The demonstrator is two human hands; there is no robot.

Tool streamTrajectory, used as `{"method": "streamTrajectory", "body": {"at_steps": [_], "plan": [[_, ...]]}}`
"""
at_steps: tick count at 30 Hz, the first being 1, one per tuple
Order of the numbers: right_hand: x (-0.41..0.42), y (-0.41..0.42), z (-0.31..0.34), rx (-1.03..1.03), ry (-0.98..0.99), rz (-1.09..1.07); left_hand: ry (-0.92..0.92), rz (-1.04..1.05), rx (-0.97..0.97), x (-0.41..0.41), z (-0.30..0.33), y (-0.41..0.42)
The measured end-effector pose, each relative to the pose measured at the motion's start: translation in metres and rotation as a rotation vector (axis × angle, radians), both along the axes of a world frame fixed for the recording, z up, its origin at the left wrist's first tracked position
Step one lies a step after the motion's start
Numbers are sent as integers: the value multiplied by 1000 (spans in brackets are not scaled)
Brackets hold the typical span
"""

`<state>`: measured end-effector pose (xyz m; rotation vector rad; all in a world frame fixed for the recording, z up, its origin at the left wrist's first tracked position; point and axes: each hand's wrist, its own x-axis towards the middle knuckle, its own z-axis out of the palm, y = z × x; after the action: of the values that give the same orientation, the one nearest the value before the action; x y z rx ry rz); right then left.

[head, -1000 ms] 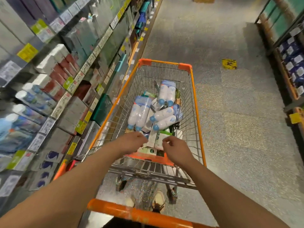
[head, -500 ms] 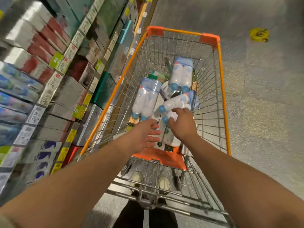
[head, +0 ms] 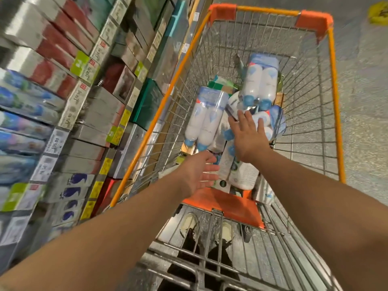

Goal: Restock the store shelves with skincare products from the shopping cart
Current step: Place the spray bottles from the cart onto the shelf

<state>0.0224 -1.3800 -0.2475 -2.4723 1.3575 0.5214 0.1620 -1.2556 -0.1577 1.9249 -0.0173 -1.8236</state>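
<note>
An orange-rimmed wire shopping cart (head: 336,101) holds several twin-packs of white bottles with blue caps. One twin-pack (head: 204,118) lies at the left, another (head: 260,80) further back, a third (head: 273,122) under my right hand. White and green boxes (head: 241,175) lie at the near end. My right hand (head: 248,136) reaches into the cart with fingers spread flat over the third pack. My left hand (head: 198,172) hovers open, palm turned right, beside the boxes and holds nothing.
Store shelves (head: 69,114) run along the left, packed with red, grey and blue product boxes and price tags. Speckled aisle floor (head: 361,101) lies to the right, with a yellow marker (head: 378,12) on it. My shoes (head: 189,223) show under the cart.
Both hands left the cart's near end and reached deeper into the basket. My right hand opened and spread over the bottle pack; the camera tilted down and closer.
</note>
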Motion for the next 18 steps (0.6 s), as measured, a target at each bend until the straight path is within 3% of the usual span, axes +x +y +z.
{"method": "streamTrajectory", "body": {"at_steps": [5,14,18], "plan": [[-2,-6,-10,35,94,62,-2,4,10,3,-1,-1],[-9,-3,-5,-202,184,207,-15,-10,9,5,-3,3],[-16,-8,-2,-230,137,236,-30,-26,0,1,-2,6]]}}
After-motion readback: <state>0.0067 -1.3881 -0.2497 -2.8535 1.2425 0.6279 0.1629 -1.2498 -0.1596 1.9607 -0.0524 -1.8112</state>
